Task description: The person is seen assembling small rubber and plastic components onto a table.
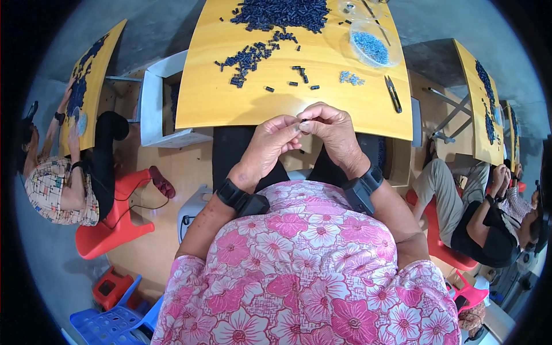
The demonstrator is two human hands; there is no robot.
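At the front edge of the yellow table (218,109), my left hand (267,144) and my right hand (334,135) meet with thumbs and fingertips pinched together. A small black piece (303,120) shows between the fingertips, mostly hidden by them. Just beyond lie a few loose black cylinders (293,84). Farther off, more of them spread in a trail (247,60) up to a large dark pile (282,14). To the right sits a little cluster of pale blue pieces (351,78). Black-handled snips (394,95) lie near the table's right edge.
A clear plastic bowl (395,58) holds many small blue pieces at the far right. Left of the table stands a pale open box (152,106). People work at other yellow tables on both sides, near red stools (112,230). A blue plastic chair (106,325) stands at lower left.
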